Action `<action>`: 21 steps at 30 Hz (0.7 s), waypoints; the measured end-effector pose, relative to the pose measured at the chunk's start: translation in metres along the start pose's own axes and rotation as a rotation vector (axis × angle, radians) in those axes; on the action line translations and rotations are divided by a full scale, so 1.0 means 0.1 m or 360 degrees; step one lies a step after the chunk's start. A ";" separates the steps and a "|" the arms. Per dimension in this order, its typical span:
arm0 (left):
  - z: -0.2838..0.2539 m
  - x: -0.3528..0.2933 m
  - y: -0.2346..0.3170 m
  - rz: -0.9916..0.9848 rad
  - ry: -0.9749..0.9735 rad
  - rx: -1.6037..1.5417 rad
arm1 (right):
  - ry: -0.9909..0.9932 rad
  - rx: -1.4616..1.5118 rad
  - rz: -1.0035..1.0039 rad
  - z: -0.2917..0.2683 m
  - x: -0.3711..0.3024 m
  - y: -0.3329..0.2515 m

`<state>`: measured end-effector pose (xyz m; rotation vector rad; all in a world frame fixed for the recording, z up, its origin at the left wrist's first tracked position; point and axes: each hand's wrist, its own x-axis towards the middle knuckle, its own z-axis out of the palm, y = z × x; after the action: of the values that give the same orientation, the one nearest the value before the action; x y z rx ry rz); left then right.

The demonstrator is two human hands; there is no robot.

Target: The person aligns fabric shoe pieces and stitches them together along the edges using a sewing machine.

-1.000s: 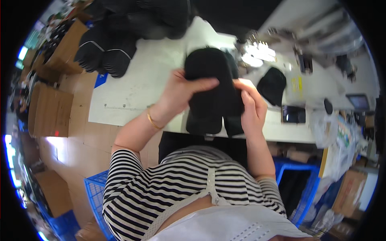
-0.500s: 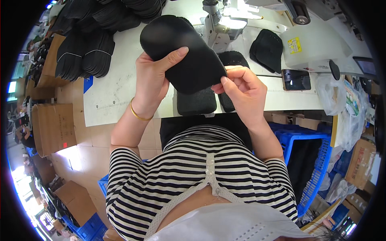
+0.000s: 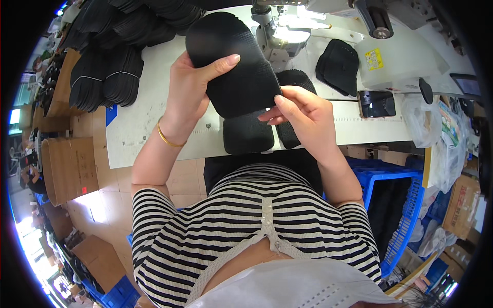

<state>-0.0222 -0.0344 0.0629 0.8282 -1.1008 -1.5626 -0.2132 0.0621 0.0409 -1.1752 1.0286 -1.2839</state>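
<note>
Above the white table my left hand (image 3: 192, 84) grips a long black fabric pad (image 3: 233, 66) with rounded ends, thumb flat on its upper face. At the pad's lower right corner my right hand (image 3: 305, 113) pinches the edge between thumb and forefinger, its other fingers loosely curled. Beneath the held pad lies another black pad (image 3: 248, 134), partly covered. Beside that, a second black pad (image 3: 288, 132) is partly hidden behind my right hand.
A sewing machine (image 3: 280, 43) with a lit lamp stands beyond my hands. Black pieces (image 3: 336, 66) and a phone (image 3: 376, 104) rest at right. Banded black stacks (image 3: 122, 77) fill the far left. A blue crate (image 3: 395, 205) and cardboard box (image 3: 69, 169) stand below table level.
The held pad has turned slightly more upright, and its glossy sheen has gone. Both hands have shifted a little to the left, keeping hold of it.
</note>
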 end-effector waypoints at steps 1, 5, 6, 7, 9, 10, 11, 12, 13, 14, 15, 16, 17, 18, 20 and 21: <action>0.01 0.05 0.02 0.0016 -0.0021 0.0072 | 0.0005 -0.0005 -0.0008 -0.03 0.04 -0.02; 0.08 0.38 0.21 0.0174 -0.0166 0.0374 | 0.0022 0.0101 0.0077 -0.04 0.23 -0.10; 0.10 0.48 0.27 0.0036 -0.0185 0.0387 | 0.0055 0.0148 0.0032 -0.04 0.28 -0.12; 0.11 0.57 0.30 -0.0102 -0.0205 0.0400 | 0.0088 0.0196 -0.0014 -0.04 0.33 -0.14; 0.10 0.67 0.30 -0.0111 -0.0254 0.0391 | 0.0107 0.0222 -0.0033 -0.05 0.40 -0.13; 0.15 0.70 0.31 -0.0058 -0.0225 0.0516 | 0.0109 0.0240 -0.0055 -0.06 0.42 -0.13; 0.19 0.72 0.31 -0.0005 -0.0197 0.0640 | 0.0113 0.0257 -0.0077 -0.06 0.43 -0.12; 0.05 0.77 0.28 -0.0001 -0.0201 0.0643 | 0.0128 0.0270 -0.0080 -0.04 0.43 -0.13; -0.23 0.85 0.21 0.0087 -0.0398 0.0584 | 0.0124 0.0273 -0.0085 -0.03 0.44 -0.14; -0.40 0.92 0.17 0.0168 -0.0599 0.0517 | 0.0113 0.0281 -0.0076 -0.02 0.43 -0.14; -0.40 0.96 0.17 0.0163 -0.0612 0.0511 | 0.0115 0.0285 -0.0067 -0.02 0.43 -0.13; -0.40 0.99 0.17 0.0036 -0.0525 0.0487 | 0.0129 0.0281 -0.0066 -0.02 0.42 -0.12; -0.40 1.02 0.17 -0.0090 -0.0437 0.0462 | 0.0140 0.0285 -0.0063 -0.01 0.42 -0.11; -0.44 1.05 0.17 -0.0092 -0.0442 0.0459 | 0.0145 0.0291 -0.0059 -0.01 0.42 -0.10; -0.52 1.10 0.19 0.0282 -0.0785 0.0693 | 0.0148 0.0316 -0.0086 0.04 0.43 -0.07; -0.47 1.07 0.19 0.0277 -0.0788 0.0689 | 0.0152 0.0344 -0.0110 0.06 0.44 -0.04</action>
<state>-0.0003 -0.1503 0.0663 0.6085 -1.8652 -1.4362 -0.2055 0.0194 0.0494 -0.9995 0.8984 -1.4782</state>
